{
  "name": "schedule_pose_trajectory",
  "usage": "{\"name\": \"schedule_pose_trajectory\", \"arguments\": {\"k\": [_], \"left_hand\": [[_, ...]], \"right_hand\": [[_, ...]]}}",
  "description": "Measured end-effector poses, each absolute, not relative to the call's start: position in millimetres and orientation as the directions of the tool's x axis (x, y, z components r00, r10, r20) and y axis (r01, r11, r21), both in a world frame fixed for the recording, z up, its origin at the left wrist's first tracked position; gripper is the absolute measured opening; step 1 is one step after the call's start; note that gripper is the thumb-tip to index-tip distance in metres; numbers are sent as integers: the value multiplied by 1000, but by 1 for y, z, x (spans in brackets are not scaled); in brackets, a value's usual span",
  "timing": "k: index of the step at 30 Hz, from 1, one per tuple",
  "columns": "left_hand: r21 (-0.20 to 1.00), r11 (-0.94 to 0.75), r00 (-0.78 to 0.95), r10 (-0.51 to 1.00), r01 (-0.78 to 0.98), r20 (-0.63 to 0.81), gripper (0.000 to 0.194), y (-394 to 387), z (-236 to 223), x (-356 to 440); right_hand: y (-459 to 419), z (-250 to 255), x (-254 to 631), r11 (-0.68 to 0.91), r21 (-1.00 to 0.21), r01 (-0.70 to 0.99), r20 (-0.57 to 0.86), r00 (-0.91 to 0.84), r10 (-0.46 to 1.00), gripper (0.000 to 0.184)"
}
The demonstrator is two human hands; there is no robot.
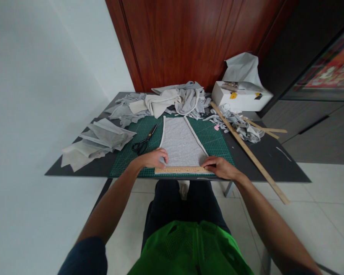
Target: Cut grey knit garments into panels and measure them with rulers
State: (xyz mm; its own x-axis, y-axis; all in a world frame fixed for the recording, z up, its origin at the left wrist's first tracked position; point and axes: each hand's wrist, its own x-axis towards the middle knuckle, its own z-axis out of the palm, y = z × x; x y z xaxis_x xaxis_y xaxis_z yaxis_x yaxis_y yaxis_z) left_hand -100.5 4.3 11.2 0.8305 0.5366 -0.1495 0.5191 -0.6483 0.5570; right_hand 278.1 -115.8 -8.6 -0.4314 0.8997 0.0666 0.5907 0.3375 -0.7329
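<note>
A light grey piece of fabric [179, 141] with pale bound side edges lies flat, wider toward me, on a green cutting mat [126, 160]. Across its near end rests a short wooden ruler [183, 169], parallel to the table edge. My left hand [154, 158] is closed at the ruler's left end, fingers curled over the fabric and the thumb on the ruler. At the other end my right hand [220, 167] pinches the ruler and the fabric corner, fingertips together. Black-handled scissors [143, 144] lie on the mat, left of the fabric.
Grey and cream cloth pieces [103, 137] lie at left, with a heap of fabric [174, 99] along the back. A long wooden strip [249, 152] overhangs the table's near edge at right. Beyond it are cloth scraps [246, 130] and a white box [243, 97].
</note>
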Motion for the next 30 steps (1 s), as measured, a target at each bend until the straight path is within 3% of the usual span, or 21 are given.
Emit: {"name": "schedule_pose_trajectory", "arguments": {"k": [6, 12, 14, 17, 20, 22, 25, 30], "left_hand": [[507, -659, 819, 539, 556, -198, 20, 0, 19, -95], [417, -682, 796, 559, 601, -233, 21, -3, 29, -87], [404, -687, 790, 580, 605, -197, 17, 1, 31, -78], [374, -684, 738, 674, 626, -4, 15, 13, 29, -57], [340, -687, 664, 720, 642, 202, 27, 25, 20, -34], [282, -700, 660, 713, 656, 237, 37, 32, 10, -25], [176, -655, 629, 755, 734, 187, 47, 40, -6, -24], [86, -603, 598, 798, 793, 79, 56, 52, -20, -44]], "right_hand": [[-111, 1, 274, 321, -704, 634, 23, -432, 902, 20], [-69, 4, 255, 409, -633, 658, 277, -301, 913, 28], [-46, -2, 248, 446, -573, 687, 350, -287, 892, 32], [-15, -14, 238, 502, -467, 728, 418, -318, 851, 40], [1, -26, 232, 511, -340, 789, 363, -391, 846, 47], [2, -31, 231, 463, -258, 848, 281, -392, 876, 52], [-3, -36, 234, 372, -167, 913, 180, -343, 922, 56], [-10, -38, 249, 279, -98, 955, 154, -262, 953, 58]]}}
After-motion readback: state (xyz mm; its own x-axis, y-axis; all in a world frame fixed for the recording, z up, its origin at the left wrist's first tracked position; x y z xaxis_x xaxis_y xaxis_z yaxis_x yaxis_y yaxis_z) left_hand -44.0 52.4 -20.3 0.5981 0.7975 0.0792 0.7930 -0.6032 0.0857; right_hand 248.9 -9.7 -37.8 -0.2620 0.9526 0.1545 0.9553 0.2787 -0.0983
